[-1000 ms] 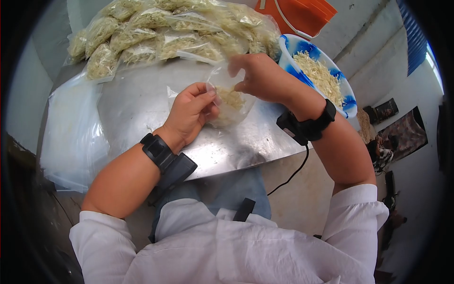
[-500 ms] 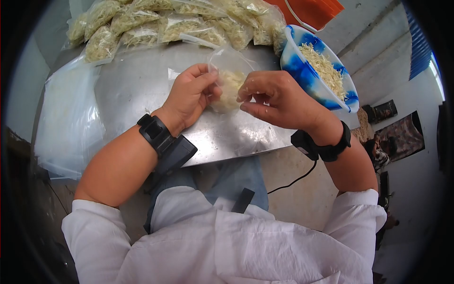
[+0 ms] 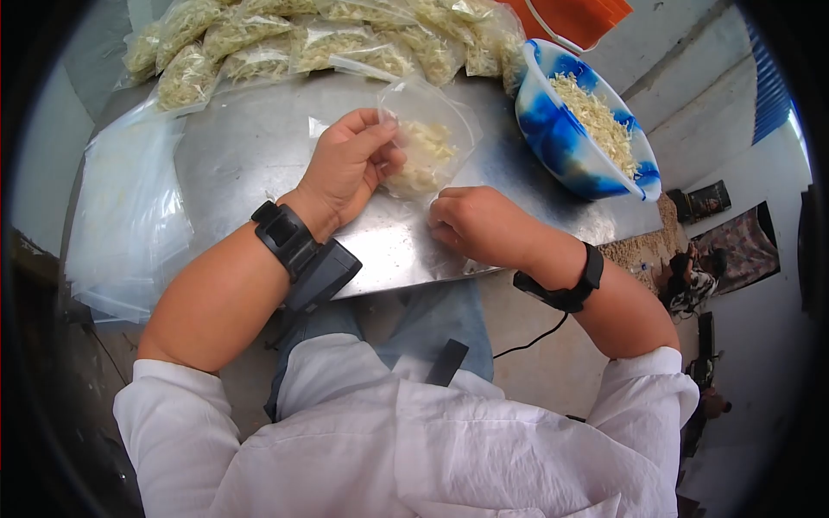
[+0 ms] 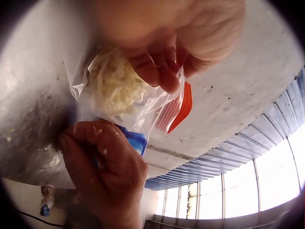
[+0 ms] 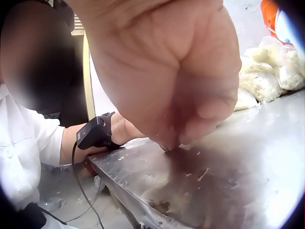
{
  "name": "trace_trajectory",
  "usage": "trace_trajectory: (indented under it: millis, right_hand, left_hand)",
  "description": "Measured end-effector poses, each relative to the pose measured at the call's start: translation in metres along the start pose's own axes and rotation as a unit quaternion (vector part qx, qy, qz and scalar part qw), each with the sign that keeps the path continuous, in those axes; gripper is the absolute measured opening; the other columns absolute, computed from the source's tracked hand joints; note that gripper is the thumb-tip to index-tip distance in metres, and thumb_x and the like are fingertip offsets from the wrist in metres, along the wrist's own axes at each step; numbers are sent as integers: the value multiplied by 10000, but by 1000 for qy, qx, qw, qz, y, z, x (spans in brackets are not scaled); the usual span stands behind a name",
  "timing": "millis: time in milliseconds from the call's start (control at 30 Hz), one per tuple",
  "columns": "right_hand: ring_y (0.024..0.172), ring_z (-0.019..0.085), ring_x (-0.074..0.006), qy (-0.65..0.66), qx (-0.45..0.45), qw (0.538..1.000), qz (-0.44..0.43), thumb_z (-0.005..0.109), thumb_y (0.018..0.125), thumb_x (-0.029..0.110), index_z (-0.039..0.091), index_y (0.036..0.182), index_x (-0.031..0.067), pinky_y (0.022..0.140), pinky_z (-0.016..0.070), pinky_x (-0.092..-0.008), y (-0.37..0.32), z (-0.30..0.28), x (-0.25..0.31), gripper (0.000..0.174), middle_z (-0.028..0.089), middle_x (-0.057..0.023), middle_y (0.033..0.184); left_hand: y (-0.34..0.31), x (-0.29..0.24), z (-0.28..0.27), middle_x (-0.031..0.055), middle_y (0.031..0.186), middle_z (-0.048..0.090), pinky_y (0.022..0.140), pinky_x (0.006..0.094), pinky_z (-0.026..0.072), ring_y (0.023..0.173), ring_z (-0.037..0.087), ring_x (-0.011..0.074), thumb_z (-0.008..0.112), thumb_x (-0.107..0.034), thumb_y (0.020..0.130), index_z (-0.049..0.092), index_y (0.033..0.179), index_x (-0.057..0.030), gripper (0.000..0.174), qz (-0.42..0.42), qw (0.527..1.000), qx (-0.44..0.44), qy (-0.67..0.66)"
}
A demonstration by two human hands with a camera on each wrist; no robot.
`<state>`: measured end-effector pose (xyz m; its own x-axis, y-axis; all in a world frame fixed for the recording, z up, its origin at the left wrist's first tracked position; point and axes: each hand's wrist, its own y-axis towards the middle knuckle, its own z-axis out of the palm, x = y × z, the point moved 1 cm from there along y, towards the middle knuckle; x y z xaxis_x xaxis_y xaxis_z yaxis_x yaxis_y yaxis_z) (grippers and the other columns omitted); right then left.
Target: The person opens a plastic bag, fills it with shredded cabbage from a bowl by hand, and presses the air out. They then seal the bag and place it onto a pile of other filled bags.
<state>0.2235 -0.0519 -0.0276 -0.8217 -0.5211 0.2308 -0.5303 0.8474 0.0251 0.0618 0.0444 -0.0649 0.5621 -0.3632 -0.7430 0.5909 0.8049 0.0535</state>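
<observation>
A clear plastic bag (image 3: 423,155) with pale shreds inside stands at mid-table; in the left wrist view the bag (image 4: 116,86) shows its ridged top edge. My left hand (image 3: 350,164) pinches its rim between thumb and fingers, as the left hand (image 4: 167,43) also shows in the left wrist view. Below and right of the bag, my right hand (image 3: 484,226) is low over the metal table with curled fingers. Pale flecks cling to the right hand (image 4: 105,167). In the right wrist view the right hand (image 5: 167,71) shows nothing held in its curled fingers.
Filled bags (image 3: 259,52) are piled along the far side of the table (image 3: 250,155). A blue-and-white basin (image 3: 557,129) of shreds is at the right, an orange bucket (image 3: 574,19) behind it. Flat empty bags (image 3: 129,216) lie at the left. Loose scraps dot the metal near my right hand.
My right hand has come down from the bag's mouth, toward me and onto the table side, its fingers curling closer together. My left hand still grips the bag, slightly farther up in view.
</observation>
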Motion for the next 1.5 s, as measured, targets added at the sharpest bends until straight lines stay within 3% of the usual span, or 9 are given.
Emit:
trace_trajectory:
  millis: [200, 300, 400, 567, 767, 933, 1233, 1367, 1500]
  right_hand:
    - [650, 547, -302, 11, 17, 1000, 1, 587, 708, 56, 541, 737, 2, 612, 453, -348, -4, -22, 5, 77, 545, -133, 705]
    - [638, 560, -146, 98, -66, 989, 93, 537, 754, 12, 546, 797, 5, 597, 457, -249, -15, -68, 5, 45, 577, -78, 725]
    - [644, 555, -114, 184, -206, 947, 164, 535, 774, 13, 579, 843, -22, 603, 465, -241, -29, -115, -37, 90, 570, -57, 687]
    - [631, 536, -97, 131, -198, 920, 311, 534, 788, 21, 577, 891, -37, 580, 455, -229, -64, -189, -142, 126, 587, -53, 726]
    - [657, 565, -165, 26, -98, 855, 509, 597, 764, 109, 586, 969, -3, 554, 482, -304, -83, -212, -214, 233, 599, -63, 778]
    - [966, 571, -361, -13, 16, 782, 623, 629, 775, 215, 470, 1206, 5, 605, 540, -418, -83, -206, -248, 505, 517, -171, 1177]
    - [920, 605, -322, -12, 144, 706, 693, 660, 745, 285, 381, 1301, 59, 618, 557, -415, -82, -199, -320, 662, 513, -173, 1204]
    - [925, 599, -348, -9, 139, 703, 697, 674, 729, 266, 310, 1347, 85, 596, 557, -399, -65, -192, -323, 740, 488, -186, 1228]
    - [1033, 540, -333, 47, 109, 752, 648, 692, 706, 231, 279, 1367, 108, 735, 519, -434, -48, -179, -342, 789, 458, -174, 1256]
  left_hand:
    - [-1, -1, 0, 17, 810, 571, 628, 211, 474, 663, 556, 77, 531, -122, 879, 526, 914, -84, 51, -2, 1000, 5, -9]
    - [-3, -3, 3, 15, 810, 567, 628, 209, 474, 662, 554, 77, 528, -114, 879, 525, 922, -85, 52, -7, 1000, 1, 1]
    - [-3, -2, 2, 15, 811, 567, 625, 210, 477, 658, 555, 78, 527, -112, 879, 523, 931, -86, 59, -12, 1000, 7, -5]
    - [-2, -1, 1, 14, 803, 567, 622, 213, 483, 642, 566, 80, 532, -109, 875, 520, 935, -83, 66, -15, 1000, 6, -9]
    - [-4, -1, 3, 16, 788, 563, 605, 218, 473, 621, 562, 84, 545, -114, 870, 515, 936, -79, 80, -23, 1000, -5, -17]
    - [-4, 1, 2, 46, 776, 569, 600, 235, 461, 628, 563, 120, 538, -94, 867, 522, 918, -67, 60, -21, 1000, -10, -15]
    - [-5, 1, 2, 77, 825, 585, 631, 261, 502, 635, 583, 145, 550, -62, 848, 504, 972, -29, 136, -35, 998, -24, -42]
    - [-5, 1, 0, 88, 865, 593, 645, 259, 511, 655, 592, 142, 546, -59, 852, 497, 1005, -19, 166, -39, 998, -21, -46]
    - [-5, 2, 0, 93, 881, 596, 647, 257, 514, 664, 595, 140, 544, -57, 854, 500, 1017, -13, 175, -43, 998, -27, -49]
